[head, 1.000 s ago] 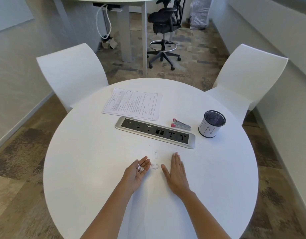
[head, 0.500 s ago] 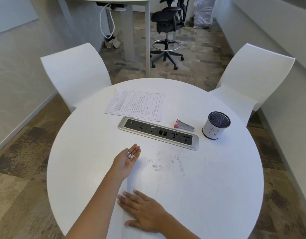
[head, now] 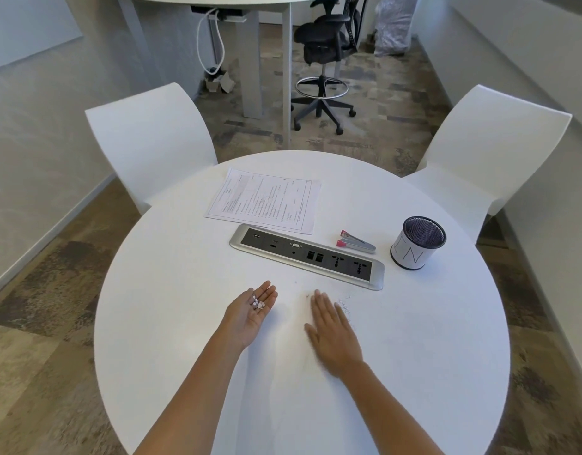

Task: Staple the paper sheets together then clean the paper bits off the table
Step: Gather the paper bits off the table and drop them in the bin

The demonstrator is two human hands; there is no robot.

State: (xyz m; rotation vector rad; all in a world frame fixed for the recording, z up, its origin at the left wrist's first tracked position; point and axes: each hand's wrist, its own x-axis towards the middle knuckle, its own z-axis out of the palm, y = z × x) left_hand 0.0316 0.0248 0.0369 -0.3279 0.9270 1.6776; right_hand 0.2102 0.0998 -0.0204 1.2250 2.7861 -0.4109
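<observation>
On a round white table point(head: 171, 323), the left hand point(head: 252, 311) lay palm-up, spread, cupping paper bits point(head: 258, 303); the right hand point(head: 332, 333) lay flat, fingers together. Beyond: one paper stack point(head: 266, 200), one power strip point(head: 306, 256), one stapler point(head: 355, 241), one cup point(head: 416, 247).

1 head cam, wide-angle, looks fwd and down over the round white table point(head: 184, 323) from its 6 o'clock edge; forearms close below, white moulded chairs point(head: 151, 133) at 11 and 1 o'clock.
</observation>
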